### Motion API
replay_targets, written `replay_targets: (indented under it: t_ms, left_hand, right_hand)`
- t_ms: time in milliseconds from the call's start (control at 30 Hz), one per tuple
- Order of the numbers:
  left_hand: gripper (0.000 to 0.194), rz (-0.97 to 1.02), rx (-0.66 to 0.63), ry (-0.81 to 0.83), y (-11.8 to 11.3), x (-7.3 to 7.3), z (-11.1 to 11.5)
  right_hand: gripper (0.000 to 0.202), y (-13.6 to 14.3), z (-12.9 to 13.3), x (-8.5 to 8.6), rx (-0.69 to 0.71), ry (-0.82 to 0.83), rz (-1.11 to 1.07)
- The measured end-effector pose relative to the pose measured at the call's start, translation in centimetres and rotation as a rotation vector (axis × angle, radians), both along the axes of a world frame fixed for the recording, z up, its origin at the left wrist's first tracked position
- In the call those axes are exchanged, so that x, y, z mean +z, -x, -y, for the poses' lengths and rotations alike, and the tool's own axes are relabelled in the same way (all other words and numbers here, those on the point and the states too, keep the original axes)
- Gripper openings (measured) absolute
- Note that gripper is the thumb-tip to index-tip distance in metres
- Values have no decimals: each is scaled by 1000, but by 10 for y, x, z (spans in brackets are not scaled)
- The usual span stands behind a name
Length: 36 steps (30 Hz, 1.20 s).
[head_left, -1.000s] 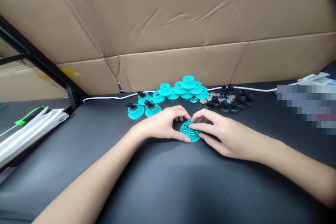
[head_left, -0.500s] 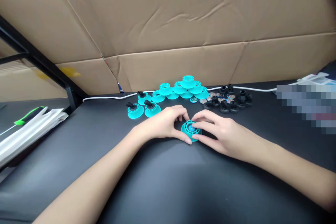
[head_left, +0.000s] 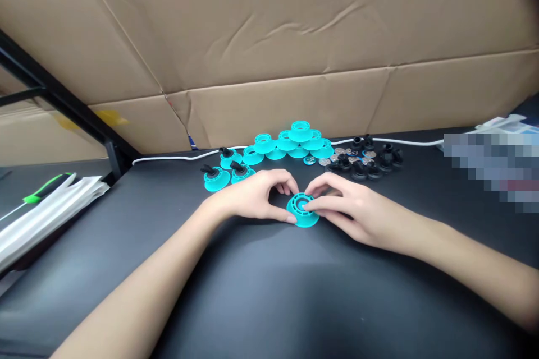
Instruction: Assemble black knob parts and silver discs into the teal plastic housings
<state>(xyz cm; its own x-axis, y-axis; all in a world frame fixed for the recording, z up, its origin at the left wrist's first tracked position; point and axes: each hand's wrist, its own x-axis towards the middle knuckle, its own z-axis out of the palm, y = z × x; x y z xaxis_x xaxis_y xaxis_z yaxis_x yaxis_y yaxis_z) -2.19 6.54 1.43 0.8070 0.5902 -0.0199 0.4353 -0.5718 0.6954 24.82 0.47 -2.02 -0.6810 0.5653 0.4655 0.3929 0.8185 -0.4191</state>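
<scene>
A turquoise flared ring piece (head_left: 306,219) rests on the black table, with a blue disc (head_left: 302,205) in its central hole. My left hand (head_left: 269,193) curves round the left side of the piece, thumb at its front and fingertips at its back, gripping it. From the right, my right hand (head_left: 353,207) reaches over it, one fingertip on the disc and the other fingers by the right rim. Behind the hands, several similar turquoise pieces (head_left: 300,133) are stacked. Three more, such as one at the left (head_left: 217,179), have black parts set in their tops.
Several round discs (head_left: 324,162) and black fittings (head_left: 359,170) lie behind my right hand. A white cable (head_left: 177,157) runs along the cardboard (head_left: 269,101). White packets (head_left: 54,213) and a green-black screwdriver (head_left: 48,188) are at the left; a clear bag (head_left: 501,123) is at the right.
My left hand and the turquoise piece have shifted slightly left. My right thumb has moved off the front of the piece towards its right side, while a right fingertip now presses at the disc.
</scene>
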Motion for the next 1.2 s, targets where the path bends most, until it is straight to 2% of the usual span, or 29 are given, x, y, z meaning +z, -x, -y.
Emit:
replay_targets:
  t_ms: [233, 433, 633, 867, 1100, 1200]
  left_hand:
    - [52, 0, -77, -13, -2, -2, 2]
    - [47, -10, -22, -49, -6, -5, 4]
    - [49, 0, 6, -97, -10, -7, 6]
    - [48, 7, 13, -104, -12, -7, 8]
    - [49, 3, 19, -120, -11, -8, 7]
    - [47, 0, 18, -123, -12, -7, 8]
  right_hand:
    - [32, -2, -4, -2, -2, -58, -27]
    - [37, 6, 7, 0, -104, -145, 81]
    - [44, 7, 10, 1, -113, -85, 105]
    - [32, 5, 9, 5, -140, -162, 143]
    - [36, 7, 13, 5, -152, -177, 193]
    - [34, 2, 6, 7, -220, -231, 157]
